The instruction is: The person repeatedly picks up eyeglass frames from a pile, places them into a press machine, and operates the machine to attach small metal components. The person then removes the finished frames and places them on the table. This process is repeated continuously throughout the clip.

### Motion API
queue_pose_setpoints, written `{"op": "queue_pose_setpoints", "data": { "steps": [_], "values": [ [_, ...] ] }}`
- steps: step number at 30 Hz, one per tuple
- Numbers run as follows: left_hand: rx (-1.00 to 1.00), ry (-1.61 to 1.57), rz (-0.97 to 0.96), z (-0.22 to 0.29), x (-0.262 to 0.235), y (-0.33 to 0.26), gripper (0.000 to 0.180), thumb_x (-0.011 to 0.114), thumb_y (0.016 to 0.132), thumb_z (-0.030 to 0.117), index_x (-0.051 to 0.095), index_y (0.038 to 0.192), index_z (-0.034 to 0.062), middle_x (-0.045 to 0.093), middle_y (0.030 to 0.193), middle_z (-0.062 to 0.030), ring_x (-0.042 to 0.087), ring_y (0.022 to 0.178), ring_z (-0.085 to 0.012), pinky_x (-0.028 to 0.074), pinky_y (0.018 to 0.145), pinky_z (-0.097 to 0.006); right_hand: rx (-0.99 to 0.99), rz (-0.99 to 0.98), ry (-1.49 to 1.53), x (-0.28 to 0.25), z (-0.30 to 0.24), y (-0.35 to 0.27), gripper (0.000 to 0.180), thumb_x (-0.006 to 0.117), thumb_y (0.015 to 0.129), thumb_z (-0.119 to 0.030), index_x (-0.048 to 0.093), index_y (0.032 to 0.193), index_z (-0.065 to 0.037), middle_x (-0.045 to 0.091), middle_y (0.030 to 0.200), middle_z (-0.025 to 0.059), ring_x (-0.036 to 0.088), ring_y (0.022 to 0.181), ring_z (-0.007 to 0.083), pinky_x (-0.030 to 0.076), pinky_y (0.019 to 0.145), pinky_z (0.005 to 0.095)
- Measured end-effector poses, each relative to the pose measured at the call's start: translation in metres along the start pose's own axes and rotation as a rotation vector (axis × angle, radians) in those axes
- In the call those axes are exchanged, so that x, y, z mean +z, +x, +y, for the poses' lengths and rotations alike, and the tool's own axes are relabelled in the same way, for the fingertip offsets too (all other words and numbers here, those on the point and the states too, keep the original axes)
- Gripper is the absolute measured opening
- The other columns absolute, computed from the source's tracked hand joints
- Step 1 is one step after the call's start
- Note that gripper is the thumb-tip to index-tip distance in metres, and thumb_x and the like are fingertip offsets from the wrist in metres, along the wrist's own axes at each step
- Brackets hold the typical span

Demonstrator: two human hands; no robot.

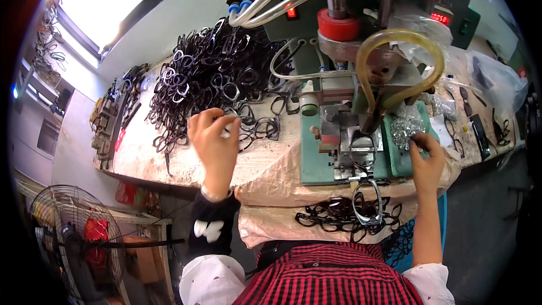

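Observation:
My left hand [215, 144] is raised over the table beside the big heap of dark eyeglass frames [220, 73]. Its fingers are curled toward the thumb; a small pale spot shows between them, too small to name. On the right, my right hand [428, 161] reaches to the edge of a green tray [401, 164] heaped with tiny shiny metal parts [407, 127]. Thumb and fingertips are pressed together there, and what they hold is hidden. Between my hands, a dark eyeglass frame [362, 155] sits in the press machine's metal fixture [342, 164]. A grey-rimmed eyeglass frame [367, 214] hangs just below it.
Several dark eyeglass frames [322, 214] lie on brown paper [265, 223] over my lap. A press [339, 25] with a looped yellowish hose [402, 34] rises ahead. Plastic bags [497, 82] lie at right; a floor fan [70, 231] stands lower left.

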State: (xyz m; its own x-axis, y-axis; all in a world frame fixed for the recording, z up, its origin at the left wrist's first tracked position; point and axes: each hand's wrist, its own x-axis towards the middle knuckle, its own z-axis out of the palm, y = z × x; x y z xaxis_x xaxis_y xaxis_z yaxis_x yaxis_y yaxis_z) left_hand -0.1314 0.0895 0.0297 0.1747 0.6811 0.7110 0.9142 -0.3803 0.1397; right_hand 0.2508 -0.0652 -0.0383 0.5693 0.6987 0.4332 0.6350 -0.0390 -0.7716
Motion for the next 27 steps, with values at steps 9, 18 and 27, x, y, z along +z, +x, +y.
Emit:
{"op": "queue_pose_setpoints", "data": {
  "steps": [9,18,27],
  "values": [
    [-0.199,-0.113,-0.057,-0.066,0.103,-0.064,0.015,0.069,0.08,0.017,0.067,0.091,0.0064,0.059,0.076,-0.008,0.057,0.075,-0.0287,0.046,0.069,-0.042,0.07,0.16,-0.131,-0.051,0.043,-0.044,0.013,0.065,0.09,-0.001,0.07,0.102,0.001,0.07,0.099,0.0093,0.065,0.095,0.0202,0.05,0.088,0.0327],
    [-0.441,-0.109,-0.512,-0.082,0.135,-0.069,0.038,0.052,0.09,0.027,0.07,0.117,0.0073,0.07,0.103,-0.0243,0.066,0.098,-0.0423,0.052,0.085,-0.047,-0.048,0.038,0.106,-0.037,-0.032,-0.027,0.018,0.069,0.079,0.007,0.07,0.095,0.0,0.069,0.097,0.0104,0.065,0.096,0.0236,0.049,0.088,0.0334],
    [-0.578,-1.023,-0.228,-0.003,0.073,-0.062,0.015,0.057,0.102,0.013,0.066,0.105,0.0015,0.066,0.082,-0.002,0.059,0.071,-0.0111,0.047,0.066,-0.025,0.09,-0.1,0.709,0.047,-0.08,0.001,0.036,0.071,0.083,0.001,0.06,0.117,0.001,0.066,0.098,0.0053,0.06,0.095,0.0128,0.048,0.087,0.0275]
  ]
}}
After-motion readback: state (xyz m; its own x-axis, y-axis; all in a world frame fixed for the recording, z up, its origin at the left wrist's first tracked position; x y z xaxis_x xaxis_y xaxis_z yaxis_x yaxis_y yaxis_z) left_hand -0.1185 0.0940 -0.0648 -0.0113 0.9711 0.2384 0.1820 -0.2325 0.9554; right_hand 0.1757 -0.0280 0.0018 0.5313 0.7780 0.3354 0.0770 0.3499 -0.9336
